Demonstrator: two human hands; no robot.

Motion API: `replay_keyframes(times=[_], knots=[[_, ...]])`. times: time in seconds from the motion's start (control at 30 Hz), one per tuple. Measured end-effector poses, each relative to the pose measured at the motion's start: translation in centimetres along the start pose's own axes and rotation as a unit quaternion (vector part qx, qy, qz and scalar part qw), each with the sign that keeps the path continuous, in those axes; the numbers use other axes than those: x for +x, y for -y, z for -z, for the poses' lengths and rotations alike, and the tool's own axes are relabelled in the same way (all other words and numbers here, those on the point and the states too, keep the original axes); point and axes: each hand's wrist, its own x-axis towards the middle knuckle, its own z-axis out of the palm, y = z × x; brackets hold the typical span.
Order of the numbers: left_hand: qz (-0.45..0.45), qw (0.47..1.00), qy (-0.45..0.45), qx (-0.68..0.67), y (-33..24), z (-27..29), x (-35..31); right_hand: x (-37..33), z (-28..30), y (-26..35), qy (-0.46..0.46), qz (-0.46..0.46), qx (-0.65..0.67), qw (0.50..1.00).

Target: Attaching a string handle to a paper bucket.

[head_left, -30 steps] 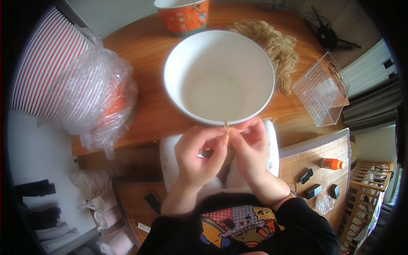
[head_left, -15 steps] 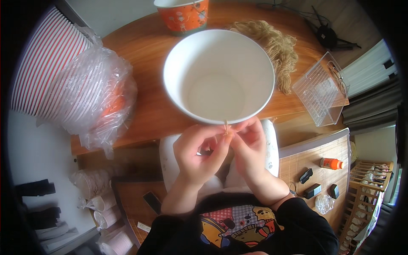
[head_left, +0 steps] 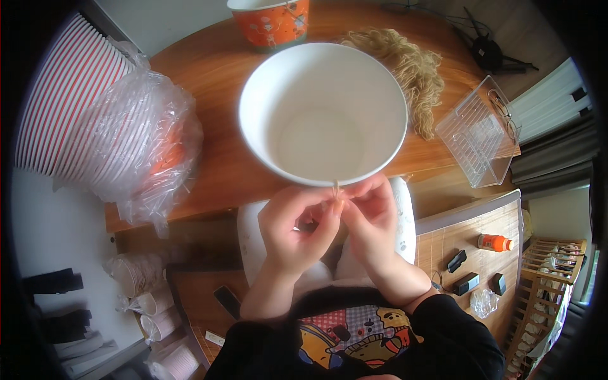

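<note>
Left hand (head_left: 296,223): thumb and fingers pinched on a little bit of string (head_left: 336,187), right at the near rim of the big white tub (head_left: 320,71).
Right hand (head_left: 372,218): pinching too, thumb tip up against the left one on that same string, just below the tub's rim.
String: thin, tan, poking up between the fingertips at the middle of the tub's near edge; the rest is hidden by the fingers.
Tub: mouth toward the camera, plain white inside, can't really tell how its base sits.
Table (head_left: 218,120): wood, curved far edge, spreads out left and right of the tub.
Fibre (head_left: 415,73): messy tan bundle, just beside the tub on its far right.
Orange tub (head_left: 271,26): printed, beyond the white tub, a bit left.
Stack (head_left: 66,104): nested rims, red and white, well left of the tub, partly under a clear bag (head_left: 130,142).
Rack (head_left: 472,136): see-through, well right of the tub, with glasses (head_left: 503,117) at its far side.
Bottle (head_left: 494,243): orange, lying down, off to the tub's near right.
</note>
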Motion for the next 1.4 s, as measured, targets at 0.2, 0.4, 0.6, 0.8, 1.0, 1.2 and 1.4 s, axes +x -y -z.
replay_keyframes(times=[0.2,0.4,0.6,0.8,1.0,1.2,1.4], knots=[[0.048,0.994,0.018,-0.097,0.2,0.6,0.1,-0.6,-0.1,0.8,0.041,-0.006,-0.008,0.999],[0.099,0.978,0.068,-0.168,-0.5,1.0,0.3,-0.9,-0.2,1.6,0.097,0.016,-0.056,0.994],[0.136,0.957,0.044,-0.251,-0.8,0.7,0.2,-0.6,0.5,2.0,0.154,0.041,-0.083,0.984],[0.104,0.969,0.003,-0.225,-0.6,0.2,0.0,0.0,0.9,1.8,0.170,0.081,-0.097,0.977],[0.099,0.969,-0.007,-0.226,-0.7,0.0,-0.1,0.3,1.2,1.7,0.181,0.099,-0.112,0.972],[0.117,0.969,-0.004,-0.219,-1.1,0.2,0.0,0.7,1.2,2.3,0.182,0.097,-0.109,0.972],[0.132,0.967,0.001,-0.219,-1.8,0.5,0.4,1.0,1.5,2.8,0.182,0.122,-0.177,0.959]])
